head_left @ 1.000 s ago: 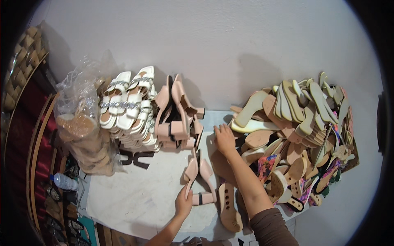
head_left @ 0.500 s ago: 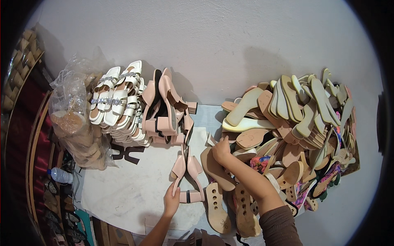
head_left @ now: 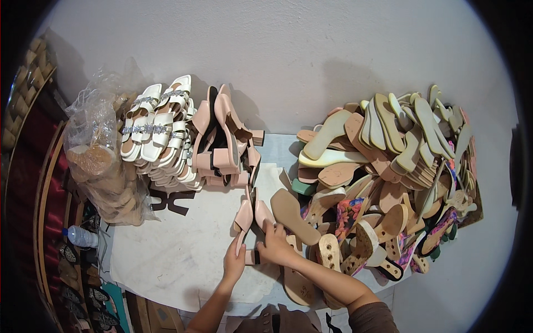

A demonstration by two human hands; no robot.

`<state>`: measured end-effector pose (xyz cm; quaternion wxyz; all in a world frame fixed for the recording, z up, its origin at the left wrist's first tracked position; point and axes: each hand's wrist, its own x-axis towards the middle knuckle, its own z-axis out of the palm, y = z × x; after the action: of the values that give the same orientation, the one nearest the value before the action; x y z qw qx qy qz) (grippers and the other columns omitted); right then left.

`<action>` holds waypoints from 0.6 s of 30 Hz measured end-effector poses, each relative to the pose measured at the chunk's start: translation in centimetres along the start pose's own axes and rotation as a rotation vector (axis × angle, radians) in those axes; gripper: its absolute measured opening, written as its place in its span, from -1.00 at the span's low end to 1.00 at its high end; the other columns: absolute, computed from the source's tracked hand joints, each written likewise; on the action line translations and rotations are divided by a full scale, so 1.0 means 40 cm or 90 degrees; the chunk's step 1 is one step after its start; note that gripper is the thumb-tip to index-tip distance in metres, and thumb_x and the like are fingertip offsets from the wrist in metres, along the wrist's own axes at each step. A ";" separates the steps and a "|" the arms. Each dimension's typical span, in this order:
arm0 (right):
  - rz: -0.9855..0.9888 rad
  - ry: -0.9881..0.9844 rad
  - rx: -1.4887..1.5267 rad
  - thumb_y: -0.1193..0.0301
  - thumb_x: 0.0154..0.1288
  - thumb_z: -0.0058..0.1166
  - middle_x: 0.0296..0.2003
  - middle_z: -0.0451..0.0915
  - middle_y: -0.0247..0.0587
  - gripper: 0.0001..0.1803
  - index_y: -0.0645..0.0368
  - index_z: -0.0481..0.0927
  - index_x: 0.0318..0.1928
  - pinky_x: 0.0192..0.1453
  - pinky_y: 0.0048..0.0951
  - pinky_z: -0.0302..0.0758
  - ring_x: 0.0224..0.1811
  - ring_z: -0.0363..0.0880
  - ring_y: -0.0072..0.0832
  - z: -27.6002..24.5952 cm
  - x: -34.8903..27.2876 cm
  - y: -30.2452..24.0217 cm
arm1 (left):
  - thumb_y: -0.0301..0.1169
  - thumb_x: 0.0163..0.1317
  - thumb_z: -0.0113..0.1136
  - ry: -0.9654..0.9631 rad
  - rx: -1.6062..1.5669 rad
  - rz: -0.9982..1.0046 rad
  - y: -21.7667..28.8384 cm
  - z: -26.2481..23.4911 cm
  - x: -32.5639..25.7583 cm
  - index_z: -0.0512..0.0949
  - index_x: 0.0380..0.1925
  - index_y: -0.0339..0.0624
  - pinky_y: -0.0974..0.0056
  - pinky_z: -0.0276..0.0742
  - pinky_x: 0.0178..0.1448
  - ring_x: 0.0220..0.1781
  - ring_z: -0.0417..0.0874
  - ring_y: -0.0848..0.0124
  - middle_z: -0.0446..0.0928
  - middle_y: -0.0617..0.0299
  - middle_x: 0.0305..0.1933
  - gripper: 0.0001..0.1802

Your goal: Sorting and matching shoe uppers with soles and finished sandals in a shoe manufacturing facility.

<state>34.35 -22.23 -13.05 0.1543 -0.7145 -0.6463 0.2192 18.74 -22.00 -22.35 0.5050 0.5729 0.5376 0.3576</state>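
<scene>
Side by side near the front of the table lie two pink block-heeled sandals, the left sandal (head_left: 242, 217) and the right sandal (head_left: 264, 212). My left hand (head_left: 235, 262) grips the left one near its heel. With closed fingers, my right hand (head_left: 276, 245) takes hold of the right one and covers most of its rear part. Just right of that hand is a tan insole (head_left: 292, 215). Beneath my right forearm, a wooden sole with holes (head_left: 298, 287) is partly hidden. Behind the pair stands a stack of more pink sandals (head_left: 225, 139).
White strappy sandals (head_left: 161, 130) are stacked left of the pink ones, beside a clear plastic bag (head_left: 97, 161) of shoe parts. A large heap of insoles and soles (head_left: 388, 161) fills the right side. At the left edge are a water bottle (head_left: 82, 237) and shelves of shoes.
My right hand has come left and toward me from the insole heap to the right pink sandal. My left hand stays on the left sandal.
</scene>
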 end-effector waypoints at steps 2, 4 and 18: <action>0.033 -0.023 0.074 0.32 0.05 0.00 -0.18 0.38 0.43 -0.18 0.54 -0.06 0.20 -0.04 -0.10 0.43 -0.13 0.45 0.17 0.010 0.028 0.021 | -0.35 0.30 -0.04 0.006 0.020 0.007 0.020 -0.003 0.004 0.29 0.12 -0.36 0.36 0.28 0.15 0.08 0.43 0.36 0.43 0.03 0.06 -0.55; 0.122 -0.057 0.122 0.37 0.03 0.04 -0.46 0.53 0.22 -0.30 0.52 0.11 0.12 -0.25 -0.10 0.50 -0.38 0.56 0.05 -0.033 0.049 -0.008 | -0.33 0.30 -0.04 0.000 0.004 0.004 0.028 -0.005 0.005 0.31 0.11 -0.37 0.36 0.27 0.16 0.11 0.42 0.34 0.43 -0.01 0.07 -0.56; -0.037 0.169 0.106 0.29 0.13 0.06 -0.46 0.53 0.10 -0.50 0.37 0.35 0.00 -0.34 -0.18 0.47 -0.38 0.55 -0.06 -0.100 -0.011 -0.034 | -0.44 0.23 -0.03 0.031 0.057 0.184 0.225 -0.079 -0.009 0.36 0.06 -0.38 0.22 0.31 0.17 0.13 0.44 0.09 0.44 -0.12 0.05 -0.61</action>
<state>35.18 -22.27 -8.89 0.3034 -0.7029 -0.6202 0.1710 17.95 -20.94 -12.91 0.4087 0.6578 0.4768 0.4158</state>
